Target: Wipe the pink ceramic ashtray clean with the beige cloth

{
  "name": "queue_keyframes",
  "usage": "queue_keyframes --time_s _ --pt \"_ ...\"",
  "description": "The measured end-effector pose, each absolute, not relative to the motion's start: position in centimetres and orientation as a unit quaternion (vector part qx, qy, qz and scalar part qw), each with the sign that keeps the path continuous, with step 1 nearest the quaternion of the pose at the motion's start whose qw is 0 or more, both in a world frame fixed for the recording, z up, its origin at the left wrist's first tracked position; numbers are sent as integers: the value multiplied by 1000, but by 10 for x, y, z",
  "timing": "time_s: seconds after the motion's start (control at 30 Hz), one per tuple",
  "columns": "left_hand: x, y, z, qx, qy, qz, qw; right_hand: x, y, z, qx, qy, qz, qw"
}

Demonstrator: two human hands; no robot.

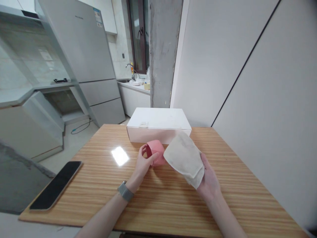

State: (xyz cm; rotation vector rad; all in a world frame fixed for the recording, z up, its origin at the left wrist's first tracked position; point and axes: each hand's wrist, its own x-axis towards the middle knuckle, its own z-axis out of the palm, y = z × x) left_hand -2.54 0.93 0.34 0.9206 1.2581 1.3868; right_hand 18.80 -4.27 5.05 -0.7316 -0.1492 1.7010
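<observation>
My left hand (145, 162) is closed around a pink cup-like object (157, 149), its dark red opening facing left and its body tilted on its side. Several fingers wrap over the near side and rim. In my right hand (208, 180) is a folded off-white cloth (184, 158), gripped at its lower right edge, the flat face turned up toward me. The cloth's left corner comes close to the pink object; whether they touch I cannot tell. Both are held over the wooden table (223, 198). My right fingers are partly hidden behind the cloth.
A white box (158, 119) lies at the table's far edge, just beyond my hands. A dark phone-like slab (58, 185) rests at the left edge. A pale wall (272, 99) borders the right side. Beyond stand a grey fridge (81, 49) and a sink counter (135, 94).
</observation>
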Motion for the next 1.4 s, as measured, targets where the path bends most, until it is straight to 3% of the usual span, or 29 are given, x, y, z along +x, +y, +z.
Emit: queue_keyframes --time_s 0.1,0.23,0.43,0.57,0.73,0.9,1.0,1.13,1.27,1.4 --pt "-24 9 4 383 515 576 506 209 -60 37 -314 -98 776 539" --pt "-23 6 5 388 509 573 512 237 -85 22 -430 -174 776 426" --pt "-21 4 7 399 506 563 518 265 -108 14 -529 -312 700 365" --pt "-20 4 7 406 509 556 516 286 -110 -4 -647 -456 472 388" --pt "-20 4 8 427 502 548 515 308 -114 -27 -716 -562 242 336" --pt "-18 2 9 447 496 539 514 321 -121 -29 -740 -608 56 281" --pt "-17 -1 10 471 492 525 510 313 -118 -14 -704 -636 -40 313" --pt "-15 -6 14 526 481 507 485 265 -104 21 -601 -717 -20 352" --pt "-13 -14 17 569 470 495 459 202 -75 45 -511 -795 74 319" --pt "-14 -22 22 603 452 498 429 162 -40 46 -425 -843 93 317"
